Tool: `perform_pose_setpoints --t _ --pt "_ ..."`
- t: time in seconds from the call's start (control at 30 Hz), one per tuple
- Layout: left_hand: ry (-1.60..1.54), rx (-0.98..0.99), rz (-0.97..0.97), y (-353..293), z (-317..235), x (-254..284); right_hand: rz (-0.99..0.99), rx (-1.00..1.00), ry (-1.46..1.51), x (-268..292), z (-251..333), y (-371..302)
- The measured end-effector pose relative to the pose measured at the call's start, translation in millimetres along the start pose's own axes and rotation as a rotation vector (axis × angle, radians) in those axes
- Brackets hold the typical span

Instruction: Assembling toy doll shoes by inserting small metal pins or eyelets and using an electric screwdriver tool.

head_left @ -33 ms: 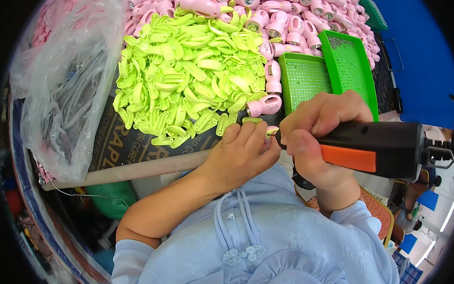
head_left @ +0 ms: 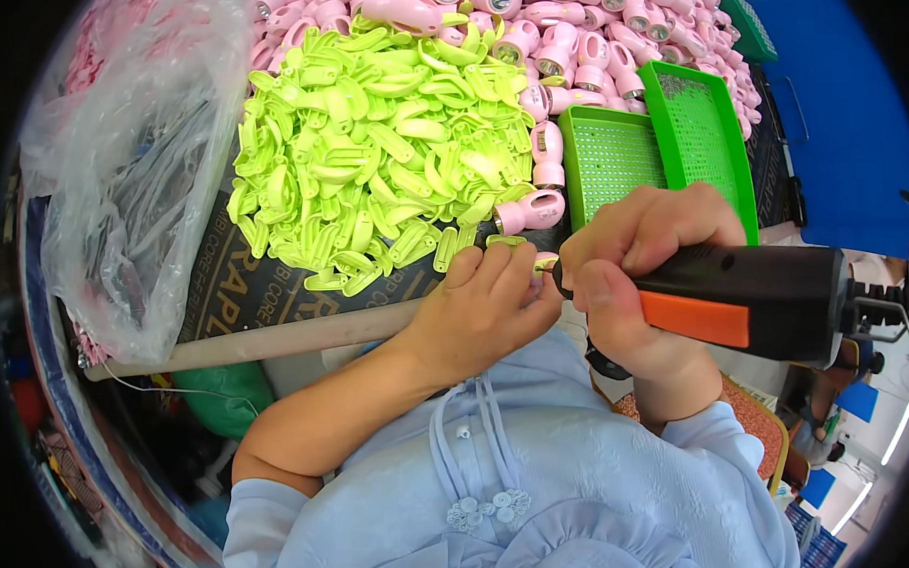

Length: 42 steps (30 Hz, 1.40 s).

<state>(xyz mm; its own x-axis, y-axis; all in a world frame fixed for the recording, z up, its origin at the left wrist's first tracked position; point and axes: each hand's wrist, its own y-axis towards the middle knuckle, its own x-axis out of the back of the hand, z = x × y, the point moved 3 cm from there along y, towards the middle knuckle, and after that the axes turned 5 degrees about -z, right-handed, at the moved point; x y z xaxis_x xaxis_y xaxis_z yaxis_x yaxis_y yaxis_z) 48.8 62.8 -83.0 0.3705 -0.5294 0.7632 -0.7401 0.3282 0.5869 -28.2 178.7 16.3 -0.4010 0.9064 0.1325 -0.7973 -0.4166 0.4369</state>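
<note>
My right hand grips a black electric screwdriver with an orange lever, its nose pointing left toward my left hand. My left hand is closed around a small pink flashlight, mostly hidden by the fingers, with a bit of lime green showing on it. The tool's dark tip meets or nearly meets that flashlight; exact contact is hard to make out. Just beyond my left fingers lies a heap of lime-green curved plastic pieces. Another pink flashlight rests on the table at the heap's right edge.
Many pink flashlights are piled at the back. Two green perforated trays, a left one and a right one holding small screws, stand beyond my right hand. A clear plastic bag lies left. The table's front edge runs under my left forearm.
</note>
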Motion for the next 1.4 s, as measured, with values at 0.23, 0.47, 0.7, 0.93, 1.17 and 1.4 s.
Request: perform_pose_setpoints --t 0.23,0.47,0.7,0.93,1.17,1.4 --pt "-0.015 -0.041 -0.063 1.6 -1.4 -0.7 -0.029 -0.001 0.16 7.1 -6.0 2.0" --pt "-0.072 0.022 -0.153 -0.9 7.1 16.2 -0.341 -0.065 0.357 37.2 12.4 15.0" --pt "-0.222 0.626 -0.322 -15.9 48.9 90.9 -0.303 -0.15 0.28 45.0 2.3 -7.6" --pt "0.637 0.946 -0.465 -79.3 208.4 238.9 -0.196 -0.173 0.305 46.6 0.6 -23.7" --pt "0.804 0.715 -0.328 -57.5 185.4 231.4 -0.108 -0.403 -0.136 67.3 11.7 -37.9" --pt "0.018 0.176 0.109 16.8 66.1 91.0 -0.179 -0.252 -0.13 73.8 -0.1 -15.6"
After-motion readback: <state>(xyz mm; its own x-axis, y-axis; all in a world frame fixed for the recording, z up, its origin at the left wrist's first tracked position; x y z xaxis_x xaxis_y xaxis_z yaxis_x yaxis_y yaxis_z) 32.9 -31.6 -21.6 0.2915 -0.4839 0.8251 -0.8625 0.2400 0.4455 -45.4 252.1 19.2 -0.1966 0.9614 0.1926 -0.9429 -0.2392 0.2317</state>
